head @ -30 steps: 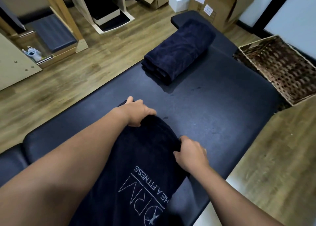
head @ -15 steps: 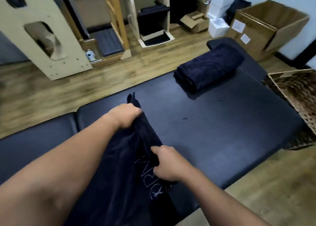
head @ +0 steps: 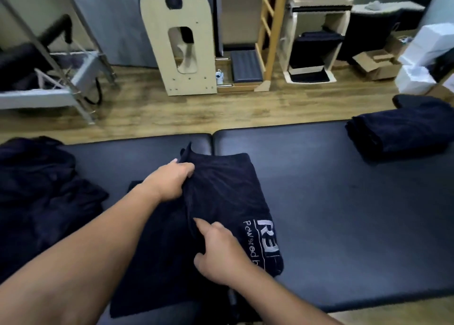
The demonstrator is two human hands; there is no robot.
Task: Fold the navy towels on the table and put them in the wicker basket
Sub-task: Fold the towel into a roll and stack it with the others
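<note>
A navy towel with white lettering (head: 228,197) lies partly folded on the black padded table (head: 344,214) in front of me. My left hand (head: 172,181) grips its far edge near the top fold. My right hand (head: 218,253) pinches the same fold nearer to me, index finger stretched out. A folded navy towel (head: 400,133) rests at the table's far right. A loose heap of navy towels (head: 41,192) sits at the left. The wicker basket is out of view.
Beyond the table lies wooden floor (head: 172,108) with a pale arched wooden unit (head: 179,42), a metal-framed bench (head: 49,79), a wooden ladder (head: 270,30), a shelf stand (head: 317,37) and cardboard and white boxes (head: 417,62) at the right.
My view has swung left, so the basket has left the frame and the heap at left has appeared. Both hands have carried the towel's fold over, leaving the lettering at the right.
</note>
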